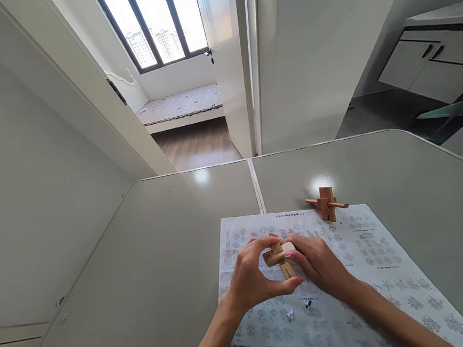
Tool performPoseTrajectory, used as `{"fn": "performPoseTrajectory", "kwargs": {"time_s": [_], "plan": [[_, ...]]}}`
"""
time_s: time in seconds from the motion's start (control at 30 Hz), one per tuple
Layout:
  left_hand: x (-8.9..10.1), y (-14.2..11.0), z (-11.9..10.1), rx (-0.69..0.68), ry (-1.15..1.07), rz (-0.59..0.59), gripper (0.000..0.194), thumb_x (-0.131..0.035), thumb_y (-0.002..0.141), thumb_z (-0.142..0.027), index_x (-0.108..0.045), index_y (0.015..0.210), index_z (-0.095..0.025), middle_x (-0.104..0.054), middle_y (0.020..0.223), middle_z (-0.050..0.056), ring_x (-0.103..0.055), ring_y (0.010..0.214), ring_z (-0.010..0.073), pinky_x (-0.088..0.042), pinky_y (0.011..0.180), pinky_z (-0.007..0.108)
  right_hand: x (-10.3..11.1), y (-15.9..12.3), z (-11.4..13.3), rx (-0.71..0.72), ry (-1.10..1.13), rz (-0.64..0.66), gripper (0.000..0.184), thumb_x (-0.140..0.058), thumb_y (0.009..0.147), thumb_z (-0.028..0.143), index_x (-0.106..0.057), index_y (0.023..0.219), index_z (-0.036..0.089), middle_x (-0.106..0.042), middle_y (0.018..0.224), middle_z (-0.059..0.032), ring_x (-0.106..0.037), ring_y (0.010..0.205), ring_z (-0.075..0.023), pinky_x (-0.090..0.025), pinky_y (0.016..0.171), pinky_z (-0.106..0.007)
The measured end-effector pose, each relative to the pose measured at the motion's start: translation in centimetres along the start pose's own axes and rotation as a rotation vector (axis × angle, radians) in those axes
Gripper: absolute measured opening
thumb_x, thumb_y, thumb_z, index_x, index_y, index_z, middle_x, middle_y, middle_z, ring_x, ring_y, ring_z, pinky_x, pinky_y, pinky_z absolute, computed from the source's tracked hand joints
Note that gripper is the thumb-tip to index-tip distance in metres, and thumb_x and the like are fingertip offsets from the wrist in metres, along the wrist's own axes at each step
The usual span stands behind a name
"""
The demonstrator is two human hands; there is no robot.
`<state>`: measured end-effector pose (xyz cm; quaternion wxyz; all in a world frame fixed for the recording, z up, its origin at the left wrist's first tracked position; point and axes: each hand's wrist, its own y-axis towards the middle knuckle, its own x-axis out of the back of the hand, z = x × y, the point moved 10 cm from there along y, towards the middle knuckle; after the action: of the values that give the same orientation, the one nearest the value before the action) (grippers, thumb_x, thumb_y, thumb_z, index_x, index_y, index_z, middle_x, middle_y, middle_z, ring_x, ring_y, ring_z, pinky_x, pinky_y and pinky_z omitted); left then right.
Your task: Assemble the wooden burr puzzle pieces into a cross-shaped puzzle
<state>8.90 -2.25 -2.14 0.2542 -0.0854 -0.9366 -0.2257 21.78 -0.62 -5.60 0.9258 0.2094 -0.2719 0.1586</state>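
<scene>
Both my hands meet over a printed paper sheet (pixel 383 268) on a grey table (pixel 152 244). Between them is a small wooden interlocking puzzle (pixel 278 256) made of notched light-brown bars. My left hand (pixel 251 278) curls around its left side, thumb under it and fingers on top. My right hand (pixel 317 263) grips its right side with fingers pressed on the wood. A second wooden puzzle (pixel 327 203), cross-shaped with a thin stick through it, stands on the table just past the sheet's far edge, untouched.
The table has a seam (pixel 256 187) down its middle and rounded corners. Two tiny dark scraps (pixel 298 310) lie on the sheet near my wrists. Beyond the table are a white wall, an open doorway to a room with a window, and dark cabinets at right.
</scene>
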Motion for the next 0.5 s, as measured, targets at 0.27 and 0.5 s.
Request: {"fn": "performPoseTrajectory", "kwargs": {"time_s": [0.27,0.5], "plan": [[-0.05,-0.14,0.04,0.002,0.007,0.0,0.061,-0.091,0.068,-0.048,-0.064,0.117,-0.024,-0.08,0.101,0.006,-0.078,0.089,0.0269,-0.065,0.084,0.041,-0.26,-0.2,0.19,0.032,0.043,0.019,0.047,-0.03,0.113,0.053,-0.053,0.084,0.024,-0.059,0.074,-0.0007,-0.053,0.062,-0.0179,-0.043,0.061,-0.03],[0.11,-0.07,-0.33,-0.037,0.027,-0.037,0.062,-0.092,0.065,-0.045,-0.064,0.116,-0.024,-0.079,0.1,0.006,-0.077,0.089,0.0267,-0.065,0.082,0.04,-0.05,-0.05,0.03,0.023,0.034,-0.003,0.047,-0.032,0.112,0.052,-0.046,0.077,0.025,-0.055,0.068,0.0018,-0.048,0.056,-0.0166,-0.039,0.057,-0.029]]}}
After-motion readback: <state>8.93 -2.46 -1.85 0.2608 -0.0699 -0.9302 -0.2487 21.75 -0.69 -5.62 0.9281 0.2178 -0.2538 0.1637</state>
